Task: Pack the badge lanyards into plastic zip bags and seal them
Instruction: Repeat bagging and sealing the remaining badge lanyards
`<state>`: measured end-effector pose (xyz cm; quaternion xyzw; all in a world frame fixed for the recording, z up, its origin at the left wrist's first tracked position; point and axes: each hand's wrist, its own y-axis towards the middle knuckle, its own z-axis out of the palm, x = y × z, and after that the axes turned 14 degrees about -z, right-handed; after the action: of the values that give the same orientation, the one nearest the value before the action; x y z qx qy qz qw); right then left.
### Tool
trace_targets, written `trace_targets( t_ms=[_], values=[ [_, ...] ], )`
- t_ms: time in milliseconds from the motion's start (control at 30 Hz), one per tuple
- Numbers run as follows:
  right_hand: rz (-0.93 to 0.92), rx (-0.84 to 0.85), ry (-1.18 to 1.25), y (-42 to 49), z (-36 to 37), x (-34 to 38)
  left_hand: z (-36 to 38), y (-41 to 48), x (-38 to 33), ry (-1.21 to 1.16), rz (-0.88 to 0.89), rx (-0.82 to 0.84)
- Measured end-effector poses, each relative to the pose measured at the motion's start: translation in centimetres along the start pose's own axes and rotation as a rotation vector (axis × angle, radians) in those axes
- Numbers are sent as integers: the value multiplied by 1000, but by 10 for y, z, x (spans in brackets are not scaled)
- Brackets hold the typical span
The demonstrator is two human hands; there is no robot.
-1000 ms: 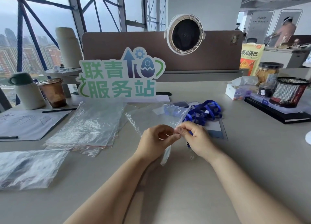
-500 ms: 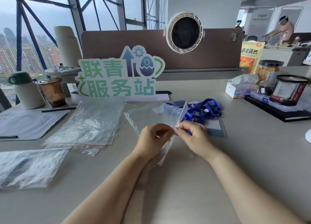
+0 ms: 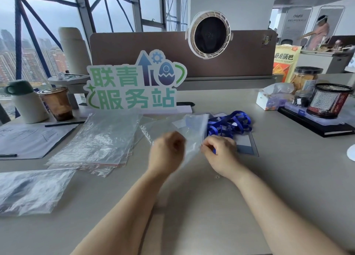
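I hold a clear plastic zip bag [image 3: 194, 132] above the middle of the desk. My left hand [image 3: 167, 153] is closed on its near left edge and looks blurred. My right hand [image 3: 221, 155] pinches the other edge, so the bag's mouth is spread between them. Just behind my right hand lies a heap of blue badge lanyards [image 3: 230, 125] on a clear badge holder [image 3: 245, 145]. A stack of empty zip bags [image 3: 99, 139] with red seal strips lies to the left. Whether anything is inside the held bag I cannot tell.
A filled-looking bag [image 3: 30, 189] lies at the near left. A green lettered sign [image 3: 132, 86] stands behind. Paper and pens [image 3: 28, 137], a cup [image 3: 57, 103] and a bottle [image 3: 25, 101] sit far left. A tissue box [image 3: 272, 99], jars and mesh pen holder [image 3: 330, 101] stand right.
My hands have pulled apart: the left hand moved left and the bag's mouth has widened between them. The bag now leans flatter toward the lanyards.
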<state>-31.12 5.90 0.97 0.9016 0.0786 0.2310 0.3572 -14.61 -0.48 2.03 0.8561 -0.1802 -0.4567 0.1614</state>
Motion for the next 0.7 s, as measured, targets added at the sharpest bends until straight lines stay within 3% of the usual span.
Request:
trace_targets(
  t_ms=[133,300,400,500,600,700],
  values=[
    [82,-94,-114,-7,-15,-22,-31,23,30,-4,-236,-201],
    [93,-39,-201,-2,-10,-20,-29,21,24,-64,-229,-253],
    [122,-86,-6,0,-12,-20,-30,24,26,-81,-198,-259],
    [281,-95,166,-1,-22,-26,-34,26,28,-55,-174,-344],
    [248,65,101,0,-36,-36,-39,30,21,12,-52,-426],
    [41,353,-93,0,-44,-38,-34,31,16,129,83,-400]
  ],
)
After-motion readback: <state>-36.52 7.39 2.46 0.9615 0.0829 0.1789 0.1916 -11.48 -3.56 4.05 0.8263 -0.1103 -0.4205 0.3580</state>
